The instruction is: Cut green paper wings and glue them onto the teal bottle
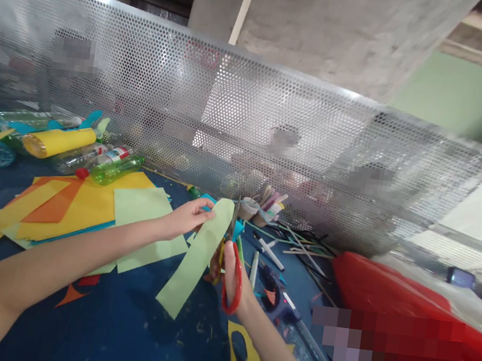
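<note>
A strip of pale green paper (194, 262) with a rounded top end hangs slanted above the blue table. My left hand (188, 218) pinches it near that rounded end. In my right hand (232, 273) is a pair of scissors (234, 291) with red and yellow handles, my thumb through the red loop. The blades point up, right beside the strip's rounded edge; whether they touch the paper I cannot tell. Below my left forearm lie more pale green sheets (141, 209), next to yellow and orange paper (101, 204).
Plastic bottles (117, 171) and a yellow-wrapped bottle (63, 141) lie at the back left. Markers (270, 251), a dark blue glue gun (279, 296) and cut yellow scraps (241, 356) are on the right. A perforated metal panel (169, 84) stands behind the blue table (117, 329).
</note>
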Available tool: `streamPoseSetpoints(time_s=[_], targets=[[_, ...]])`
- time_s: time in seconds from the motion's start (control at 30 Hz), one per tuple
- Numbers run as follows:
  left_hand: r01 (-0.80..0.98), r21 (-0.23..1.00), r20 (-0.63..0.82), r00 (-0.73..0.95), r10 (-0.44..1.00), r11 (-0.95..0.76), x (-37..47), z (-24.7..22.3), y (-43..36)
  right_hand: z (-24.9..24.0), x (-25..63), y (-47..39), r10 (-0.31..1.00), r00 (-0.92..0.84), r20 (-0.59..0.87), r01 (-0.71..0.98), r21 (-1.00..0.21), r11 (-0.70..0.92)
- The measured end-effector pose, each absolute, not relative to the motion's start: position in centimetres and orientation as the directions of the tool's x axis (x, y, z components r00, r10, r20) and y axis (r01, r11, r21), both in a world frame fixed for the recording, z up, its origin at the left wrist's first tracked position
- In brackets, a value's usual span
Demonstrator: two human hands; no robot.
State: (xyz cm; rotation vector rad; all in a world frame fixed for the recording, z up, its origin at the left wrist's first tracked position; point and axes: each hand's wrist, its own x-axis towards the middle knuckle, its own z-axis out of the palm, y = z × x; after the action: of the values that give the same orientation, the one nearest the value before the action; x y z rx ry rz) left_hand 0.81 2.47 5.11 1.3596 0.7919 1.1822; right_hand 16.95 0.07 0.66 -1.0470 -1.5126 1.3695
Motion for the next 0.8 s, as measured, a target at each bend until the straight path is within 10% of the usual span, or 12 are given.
streamPoseSetpoints(time_s=[0.8], targets=[[0.042, 0.957, 0.27, 0.22, 0.937, -0.286, 1.39, 5.2, 1.73, 0.43, 17.79, 0.81, 0.973, -0.23, 0.004, 0.242, -0.968, 0.061]])
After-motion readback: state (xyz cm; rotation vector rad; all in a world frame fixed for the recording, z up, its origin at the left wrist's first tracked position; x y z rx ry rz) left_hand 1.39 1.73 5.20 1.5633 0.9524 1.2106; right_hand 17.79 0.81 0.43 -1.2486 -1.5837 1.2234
